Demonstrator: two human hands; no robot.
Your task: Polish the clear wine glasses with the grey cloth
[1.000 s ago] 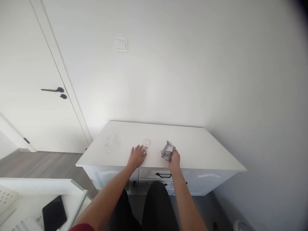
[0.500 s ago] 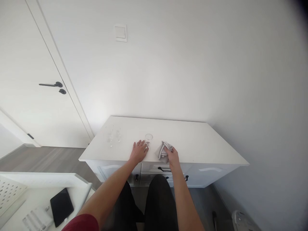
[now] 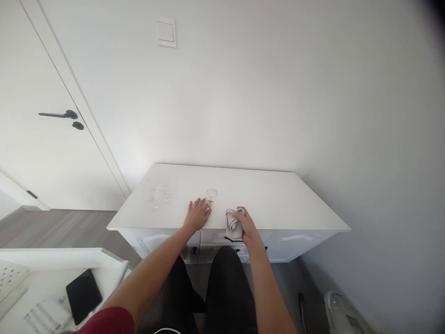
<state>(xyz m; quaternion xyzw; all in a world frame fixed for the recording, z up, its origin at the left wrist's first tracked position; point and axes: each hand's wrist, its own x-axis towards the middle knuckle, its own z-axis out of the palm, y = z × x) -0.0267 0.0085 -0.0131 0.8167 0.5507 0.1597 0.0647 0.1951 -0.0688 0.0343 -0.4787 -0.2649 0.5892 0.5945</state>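
One white cabinet (image 3: 271, 204): it stands against the wall (image 3: 243, 93) in front of you, and its top is your work surface.
Step in hand: you seem to be keeping one glass (image 3: 211, 198) in place with your left hand (image 3: 197, 215) while your right hand (image 3: 248, 227) manages a cloth (image 3: 233, 224); cloth and glass are apart.
Next move: as I judge it, anything done with the cloth here calls for a light, steady left hand and loose folds kept off the rim, since a nudge up there could tip the glass.
Left hand: you have it palm down, fingers apart and stretched out, not wrapped round anything; its thumb side is at the foot of the glass, though I cannot tell how hard it presses.
Right hand: your fingers are clamped on the cloth, by the cabinet's front edge.
Other glasses (image 3: 167, 189): several stand well to your left, too faint to count.
Cloth: pale grey, crumpled into a soft bundle; I cannot tell whether it touches the top.
Glass: clear, stemmed and upright, between your left hand and the cloth, its round rim showing better than its foot.
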